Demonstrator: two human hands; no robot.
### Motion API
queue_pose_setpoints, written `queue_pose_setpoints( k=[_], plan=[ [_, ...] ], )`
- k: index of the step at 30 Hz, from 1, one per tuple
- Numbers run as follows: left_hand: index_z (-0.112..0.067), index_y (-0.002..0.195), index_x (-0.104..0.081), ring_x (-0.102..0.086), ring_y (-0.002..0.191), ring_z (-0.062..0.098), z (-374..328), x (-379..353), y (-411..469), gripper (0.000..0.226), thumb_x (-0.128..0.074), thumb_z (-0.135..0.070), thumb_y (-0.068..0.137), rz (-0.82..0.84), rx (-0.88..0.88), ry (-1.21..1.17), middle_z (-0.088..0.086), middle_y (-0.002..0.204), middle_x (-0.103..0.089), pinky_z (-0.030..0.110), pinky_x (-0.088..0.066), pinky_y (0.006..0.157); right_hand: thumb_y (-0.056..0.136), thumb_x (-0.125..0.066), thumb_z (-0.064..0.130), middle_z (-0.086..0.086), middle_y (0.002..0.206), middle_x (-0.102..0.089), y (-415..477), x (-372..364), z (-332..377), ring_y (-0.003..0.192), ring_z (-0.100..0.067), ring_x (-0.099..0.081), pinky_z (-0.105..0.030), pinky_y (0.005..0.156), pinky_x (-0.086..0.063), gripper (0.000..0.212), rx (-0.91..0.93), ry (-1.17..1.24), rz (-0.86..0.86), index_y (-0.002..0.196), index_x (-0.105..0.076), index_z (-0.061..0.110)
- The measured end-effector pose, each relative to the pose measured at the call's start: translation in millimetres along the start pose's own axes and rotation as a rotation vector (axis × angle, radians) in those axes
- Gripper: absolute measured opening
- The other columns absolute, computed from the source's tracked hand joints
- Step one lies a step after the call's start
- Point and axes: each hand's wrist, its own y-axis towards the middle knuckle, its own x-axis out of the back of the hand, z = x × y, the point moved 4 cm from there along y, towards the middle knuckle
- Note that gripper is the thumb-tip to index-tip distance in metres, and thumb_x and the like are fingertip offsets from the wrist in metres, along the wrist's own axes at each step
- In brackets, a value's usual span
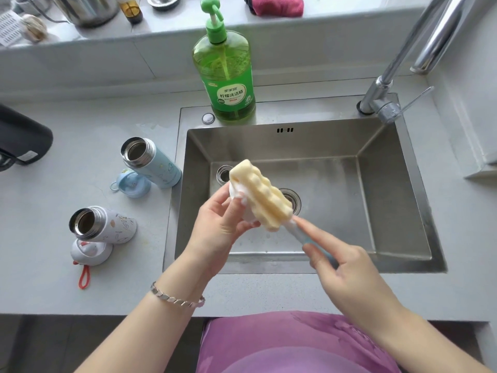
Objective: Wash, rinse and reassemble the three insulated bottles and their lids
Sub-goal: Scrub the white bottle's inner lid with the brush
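I log: left hand (217, 227) holding small white soapy lid (236, 190) over steel sink (390, 189); right hand (341, 267) grips ridged yellow sponge brush (261, 196) against it.

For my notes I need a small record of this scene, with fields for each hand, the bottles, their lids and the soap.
left hand: grips a white soapy piece, probably a lid, over the sink
right hand: holds the handle of the sponge brush, sponge against the white piece
blue bottle: open, on the counter left of the sink
blue lid: off, beside the blue bottle
white bottle: open, on the counter
white lid: off, beside the white bottle
third bottle: cannot tell
dish soap bottle: upright behind the basin
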Motion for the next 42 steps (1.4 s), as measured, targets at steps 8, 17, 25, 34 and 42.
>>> queue_pose_setpoints(
  k=[8,17,25,34,42],
  plan=[
    [-0.011,0.125,-0.057,-0.065,0.092,0.020,-8.2,3.8,3.6,0.102,-0.079,-0.068,0.043,-0.032,-0.062,0.139,0.007,0.108,-0.069,0.037,-0.055,0.072,0.090,-0.053,0.013,0.002,0.050,-0.033,-4.8,6.0,2.9,0.044,-0.009,-0.023,-0.022,0.046,-0.022,0.068,-0.007,0.004,-0.011,0.102,-0.037,0.079],
    [-0.019,0.113,-0.061,-0.068,0.081,0.010,-11.1,2.4,5.2,0.073,-0.082,-0.046,0.050,-0.007,-0.074,0.164,-0.006,0.093,-0.072,0.025,-0.053,0.066,0.091,-0.051,0.025,0.002,0.049,-0.030,-5.0,7.1,-2.6,0.043,-0.009,-0.023,-0.019,0.045,-0.020,0.055,0.011,-0.006,-0.026,0.108,-0.036,0.075],
    [-0.021,0.114,-0.057,-0.067,0.091,0.012,-4.0,8.6,2.7,0.056,-0.075,-0.016,0.061,-0.071,0.014,-0.057,0.008,0.120,-0.059,0.027,-0.056,0.072,0.093,-0.051,0.021,-0.008,0.083,-0.072,8.9,18.0,-25.8,0.069,-0.014,-0.065,-0.032,0.070,-0.050,0.043,-0.152,-0.088,-0.063,0.101,-0.048,0.064],
    [-0.018,0.113,-0.059,-0.068,0.093,0.019,-11.6,0.9,4.0,0.069,-0.087,-0.012,0.050,-0.032,-0.023,-0.066,0.005,0.109,-0.067,0.031,-0.056,0.071,0.090,-0.057,0.017,0.015,0.096,-0.067,10.0,7.3,-17.8,0.079,0.010,-0.057,-0.004,0.069,-0.038,0.040,-0.101,0.048,-0.099,0.103,-0.057,0.055],
    [-0.021,0.113,-0.057,-0.068,0.093,0.019,-15.8,1.0,4.9,0.048,-0.067,-0.007,0.068,-0.058,-0.019,-0.136,0.007,0.114,-0.062,0.031,-0.056,0.070,0.084,-0.064,0.008,0.030,0.084,-0.063,4.1,19.7,-14.9,0.050,-0.003,-0.056,-0.007,0.054,-0.040,0.053,-0.074,0.026,-0.270,0.105,-0.053,0.055]
  ],
)
